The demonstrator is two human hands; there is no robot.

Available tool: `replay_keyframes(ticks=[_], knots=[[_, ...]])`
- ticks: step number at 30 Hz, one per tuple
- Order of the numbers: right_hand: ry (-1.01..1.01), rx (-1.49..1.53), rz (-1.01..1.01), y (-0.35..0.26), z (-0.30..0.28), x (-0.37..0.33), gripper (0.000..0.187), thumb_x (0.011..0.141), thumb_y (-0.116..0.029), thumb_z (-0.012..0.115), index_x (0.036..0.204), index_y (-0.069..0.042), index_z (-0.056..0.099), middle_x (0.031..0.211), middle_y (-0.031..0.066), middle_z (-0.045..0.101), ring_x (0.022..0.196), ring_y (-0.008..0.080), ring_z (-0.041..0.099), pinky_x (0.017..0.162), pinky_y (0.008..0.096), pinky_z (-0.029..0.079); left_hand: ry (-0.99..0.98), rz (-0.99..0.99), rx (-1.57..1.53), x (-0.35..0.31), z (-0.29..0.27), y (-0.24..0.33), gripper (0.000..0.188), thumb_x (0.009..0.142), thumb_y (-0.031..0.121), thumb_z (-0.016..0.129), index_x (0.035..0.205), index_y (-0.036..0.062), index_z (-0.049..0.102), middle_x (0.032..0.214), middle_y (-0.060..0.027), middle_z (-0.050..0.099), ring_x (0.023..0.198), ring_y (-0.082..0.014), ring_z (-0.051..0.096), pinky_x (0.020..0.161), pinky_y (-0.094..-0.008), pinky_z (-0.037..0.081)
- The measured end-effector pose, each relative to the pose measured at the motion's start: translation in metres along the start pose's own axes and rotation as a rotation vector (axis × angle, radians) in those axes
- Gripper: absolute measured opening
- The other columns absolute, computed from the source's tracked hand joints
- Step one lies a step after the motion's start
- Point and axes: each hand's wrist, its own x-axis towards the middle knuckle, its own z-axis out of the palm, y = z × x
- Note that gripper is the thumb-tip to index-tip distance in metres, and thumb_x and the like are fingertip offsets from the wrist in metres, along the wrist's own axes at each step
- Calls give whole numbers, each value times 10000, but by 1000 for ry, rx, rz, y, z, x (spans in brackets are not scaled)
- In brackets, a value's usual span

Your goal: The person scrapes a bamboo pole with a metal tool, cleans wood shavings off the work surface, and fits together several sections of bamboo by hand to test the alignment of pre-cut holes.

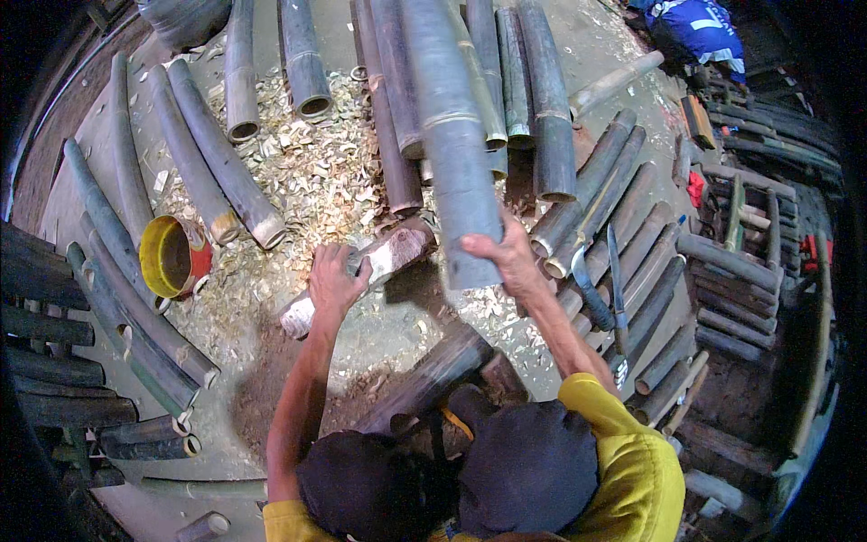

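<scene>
My right hand (517, 257) is closed round the near end of a thick grey bamboo pole (452, 144), its thumb lying across the top. The pole is raised over other bamboo and slightly blurred; its far end runs out of the picture's top edge. My left hand (338, 278) bends its fingers over a short wooden block (397, 251), whose upper face is pale and worn. The block lies slanted on the ground among wood chips. Nearer my knees lies a dark, thick log (429, 375).
Several bamboo poles (302, 54) lie ahead around a heap of chips (312, 172). A yellow-and-red bucket (167, 257) lies at left. On the right, a curved blade (589, 287) and a long knife (617, 280) rest against bamboo pieces. Stacked bamboo (736, 303) stands farther right.
</scene>
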Motion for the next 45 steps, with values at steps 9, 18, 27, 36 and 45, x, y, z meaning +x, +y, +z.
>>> replay_keyframes(ticks=[9,18,27,36,45], knots=[[358,-398,40,-24,-86,54,714,636,-313,763,1172,63,477,977,166,614,818,225,610,735,324,485,49,19,-6,1,4,0,260,700,244,656,824,19,616,839,-109,557,853,-280,508,736,-383,453],[551,-958,-100,-12,-94,68,793,675,-360,722,1243,97,409,1000,261,599,893,347,605,811,386,462,-2,12,-43,1,3,-1,249,684,221,669,824,24,611,827,-111,550,820,-286,507,715,-385,451],[711,-1322,-319,26,-113,50,634,783,-403,616,1320,-140,407,1300,289,349,1207,433,314,980,514,273,2,37,-4,2,7,-7,254,685,224,660,823,20,601,810,-127,535,814,-304,500,704,-402,442],[1094,-1120,-530,69,-127,83,267,764,-280,584,1012,-194,635,1194,82,453,1118,327,390,934,518,255,-15,34,-39,1,8,-7,270,694,250,655,835,28,595,819,-127,532,821,-311,494,701,-409,436],[1240,-1162,-270,62,-124,102,358,766,-271,580,1108,-176,538,1210,101,421,1146,344,351,921,579,254,2,27,-54,2,7,-3,252,685,226,665,823,26,600,810,-124,541,807,-304,504,703,-405,443]])
